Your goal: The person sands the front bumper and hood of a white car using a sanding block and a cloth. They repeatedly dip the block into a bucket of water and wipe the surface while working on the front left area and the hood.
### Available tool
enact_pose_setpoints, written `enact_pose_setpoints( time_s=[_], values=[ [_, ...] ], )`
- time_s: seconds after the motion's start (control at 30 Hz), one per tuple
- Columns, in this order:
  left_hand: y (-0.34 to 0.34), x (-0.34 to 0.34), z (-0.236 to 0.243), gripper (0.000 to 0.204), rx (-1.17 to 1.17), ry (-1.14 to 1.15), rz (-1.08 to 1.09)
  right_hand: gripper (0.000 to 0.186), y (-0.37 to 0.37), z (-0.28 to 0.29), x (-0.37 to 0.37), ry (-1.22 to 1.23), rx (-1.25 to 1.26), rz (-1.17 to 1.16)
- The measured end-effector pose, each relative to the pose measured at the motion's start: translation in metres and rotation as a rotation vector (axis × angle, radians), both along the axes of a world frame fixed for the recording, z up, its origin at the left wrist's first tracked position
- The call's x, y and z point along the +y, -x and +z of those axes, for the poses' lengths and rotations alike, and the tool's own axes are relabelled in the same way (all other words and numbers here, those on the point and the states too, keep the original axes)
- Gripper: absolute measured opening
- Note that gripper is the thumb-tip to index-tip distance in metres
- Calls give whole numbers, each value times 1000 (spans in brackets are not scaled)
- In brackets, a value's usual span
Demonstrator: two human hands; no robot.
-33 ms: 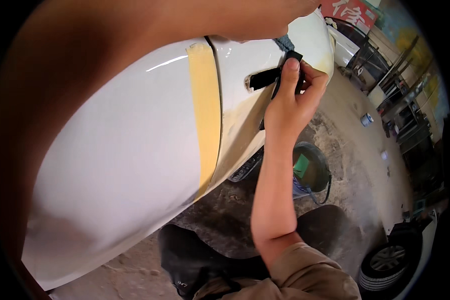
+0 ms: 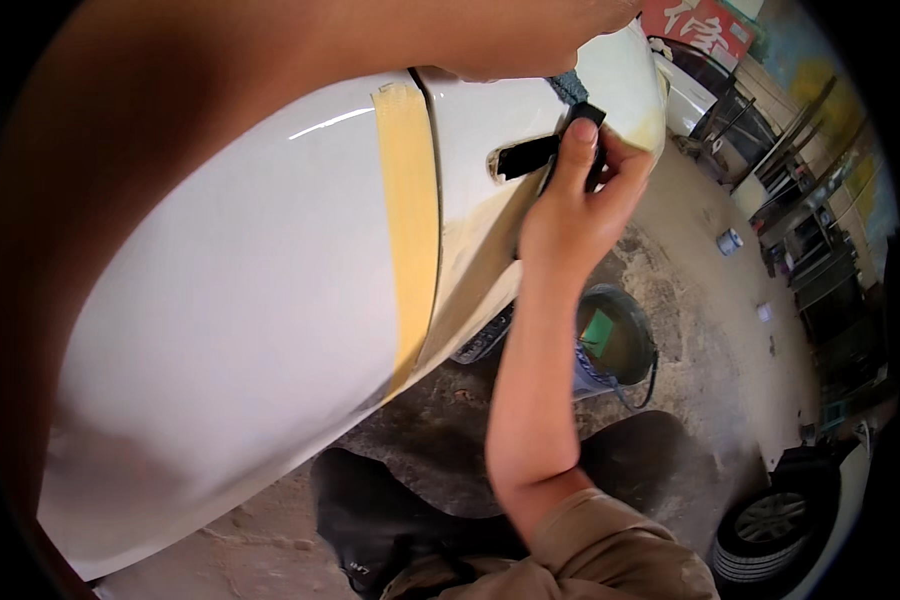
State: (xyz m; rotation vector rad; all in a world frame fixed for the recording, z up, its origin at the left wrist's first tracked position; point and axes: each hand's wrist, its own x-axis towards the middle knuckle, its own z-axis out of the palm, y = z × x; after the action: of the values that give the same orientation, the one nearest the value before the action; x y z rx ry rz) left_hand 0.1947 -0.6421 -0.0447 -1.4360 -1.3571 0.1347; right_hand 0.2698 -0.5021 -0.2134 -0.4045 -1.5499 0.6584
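My right hand (image 2: pixel 580 215) is closed on a black block (image 2: pixel 589 112), thumb on top and fingers round its far side. The block, which looks like a sanding block, lies against a white car panel (image 2: pixel 480 115) beside a dark oblong slot (image 2: pixel 526 158). My left hand (image 2: pixel 545 40) reaches across the top of the view; its fingers are hidden. A blue-grey cloth or pad (image 2: pixel 568 87) shows just below it, against the panel. Yellow masking tape (image 2: pixel 405 220) runs down along the seam of the neighbouring white panel (image 2: pixel 240 270).
On the floor beyond my right forearm stands a bucket (image 2: pixel 650 330) of murky water with a green piece (image 2: pixel 597 333) in it. Part of a tyre (image 2: pixel 480 340) shows under the car. A small can (image 2: pixel 729 241), a wheel (image 2: pixel 765 530) and stacked parts (image 2: pixel 830 290) are at the right.
The view has shifted slightly, so the bucket, can and wheel appear a little further left. My right hand and forearm appear slightly further left too, still with the block.
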Motion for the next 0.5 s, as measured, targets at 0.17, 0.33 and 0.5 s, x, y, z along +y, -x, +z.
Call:
enact_pose_setpoints(
  time_s=[0.17,0.33,0.5],
  values=[
    [-13,-11,27,14,40,37,58,36,-22,-34,-84,-193,45,96],
    [6,4,-1,15,-36,-50,-5,34,-13,-15,7,-173,-97,18],
    [-11,-7,23,16,35,-13,61,35,-7,3,-38,74,12,93]
  ],
)
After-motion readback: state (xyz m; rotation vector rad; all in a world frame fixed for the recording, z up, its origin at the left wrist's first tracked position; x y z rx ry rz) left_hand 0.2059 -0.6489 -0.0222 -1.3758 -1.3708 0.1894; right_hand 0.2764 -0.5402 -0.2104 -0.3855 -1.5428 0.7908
